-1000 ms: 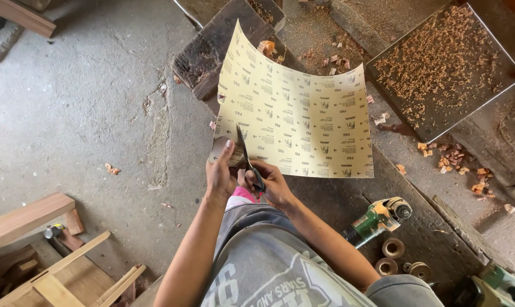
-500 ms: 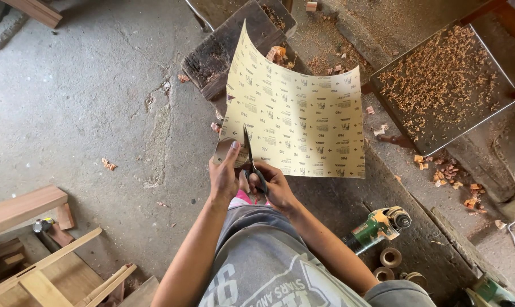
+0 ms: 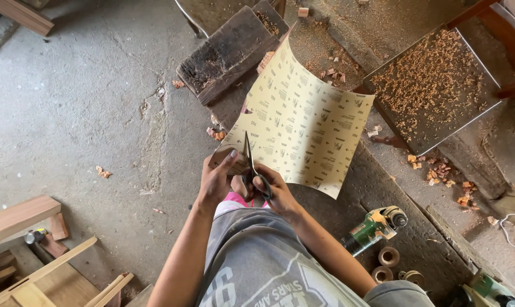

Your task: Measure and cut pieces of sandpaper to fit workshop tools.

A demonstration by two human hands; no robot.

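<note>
1. Above our lap, over the grey concrete floor [image 3: 87, 113], we hold a large curled sheet of tan sandpaper with a printed backing [image 3: 303, 125].
2. Our left hand [image 3: 217, 181] pinches the sheet's near-left corner, thumb on top, fingers closed on the paper.
3. Our right hand [image 3: 271, 190] is clenched through the handles of black-bladed scissors [image 3: 250, 165]; the blades point away from us and sit in the sheet's near edge, just beside the left thumb.
4. The far corner of the sheet curls up toward a dark weathered wooden block [image 3: 229, 51].
5. To the right, a metal tray of wood shavings [image 3: 433, 91] lies well apart from the hands.
6. A green and grey power tool [image 3: 377, 224] lies on the floor near our right forearm.
</note>
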